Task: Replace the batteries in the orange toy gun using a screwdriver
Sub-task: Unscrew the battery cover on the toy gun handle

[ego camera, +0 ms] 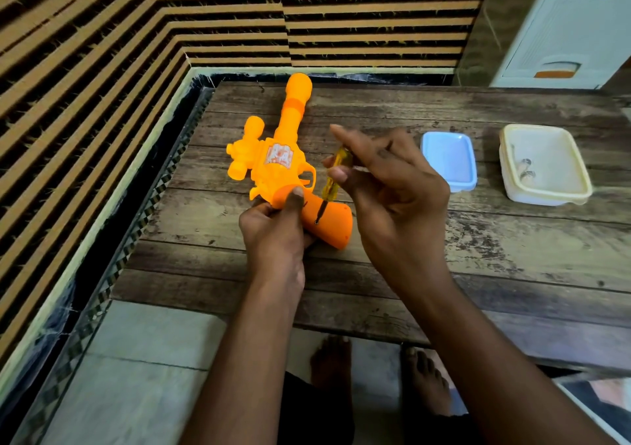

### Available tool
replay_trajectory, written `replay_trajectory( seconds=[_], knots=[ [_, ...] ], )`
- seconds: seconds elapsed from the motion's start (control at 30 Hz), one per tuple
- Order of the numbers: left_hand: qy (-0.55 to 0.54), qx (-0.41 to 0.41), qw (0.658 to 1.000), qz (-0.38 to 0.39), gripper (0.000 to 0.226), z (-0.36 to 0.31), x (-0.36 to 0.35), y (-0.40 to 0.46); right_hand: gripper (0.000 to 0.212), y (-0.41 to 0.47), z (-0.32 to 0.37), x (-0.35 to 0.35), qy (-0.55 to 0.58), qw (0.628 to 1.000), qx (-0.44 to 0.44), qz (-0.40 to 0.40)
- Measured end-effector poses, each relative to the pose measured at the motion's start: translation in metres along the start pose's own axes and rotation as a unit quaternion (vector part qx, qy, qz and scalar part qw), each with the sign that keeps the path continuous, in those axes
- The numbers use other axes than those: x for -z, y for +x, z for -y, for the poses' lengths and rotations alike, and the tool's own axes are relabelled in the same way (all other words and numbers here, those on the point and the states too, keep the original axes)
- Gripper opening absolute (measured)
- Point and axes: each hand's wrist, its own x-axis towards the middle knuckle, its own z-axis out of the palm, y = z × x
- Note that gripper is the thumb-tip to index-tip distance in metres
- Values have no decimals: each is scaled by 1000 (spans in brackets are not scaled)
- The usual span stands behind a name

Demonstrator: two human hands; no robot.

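The left hand [276, 236] grips the orange toy gun [288, 168] where the body meets the handle, its thumb laid flat on top and the other fingers curled underneath, out of sight. The gun rests on the wooden table [478, 240] with its barrel pointing to about 12 o'clock and its handle slanting toward 4 o'clock.

The right hand [392, 185] pinches the yellow handle of the screwdriver [333, 182] between thumb and bent fingers, while the index finger stands straight out toward 11 o'clock, clear of the tool. The dark shaft runs down toward 7 o'clock, and its tip sits on the gun's handle, seemingly in a small screw hole, though that spot is too small to be sure.

Much of the screwdriver's handle is hidden behind the fingers, and the gun's underside is not visible.

At 3 o'clock from the gun lie a blue lid [449, 159] and, beyond it, a cream container [546, 164] with some small, indistinct items inside. They are well apart from the hands. The table's left edge runs just beside the gun at 9 o'clock, and its near edge lies at 6 o'clock, beneath the forearms.
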Motion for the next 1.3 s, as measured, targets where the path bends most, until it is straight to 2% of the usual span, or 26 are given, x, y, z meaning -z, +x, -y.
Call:
replay_trajectory(
  seconds=[0.27, 0.47, 0.53, 0.67, 0.8, 0.93, 1.07, 1.2, 1.3],
  knots=[
    [9, -4, 1000, 2, 19, 2, 2, 2, 25, -2, 2, 0, -30, 999, 5, -13],
    [2, -1, 1000, 3, 12, -1, 1, -1, 35, -1, 3, 1, -35, 999, 23, -10],
    [1, 0, 1000, 4, 9, -1, 1, -1, 33, -2, 2, 2, -26, 999, 23, 1],
    [2, -1, 1000, -1, 16, -1, 0, -2, 31, -1, 1, 2, -54, 998, 26, -11],
    [-3, 2, 1000, -8, 7, -2, -2, -2, 38, -1, -2, 3, -47, 998, 26, -14],
    [-2, 1, 1000, -2, 6, -1, -1, -1, 32, -2, -4, 2, -25, 1000, 6, -16],
    [9, 2, 1000, -11, 9, -1, -1, 0, 41, -2, -6, 2, -42, 999, 8, -27],
    [3, -1, 1000, -4, 16, 0, 0, 0, 35, -3, -3, 2, -26, 1000, 18, 0],
    [12, -3, 1000, -2, 14, 0, 1, 1, 32, -2, 1, 1, -33, 999, 4, -12]
  ],
)
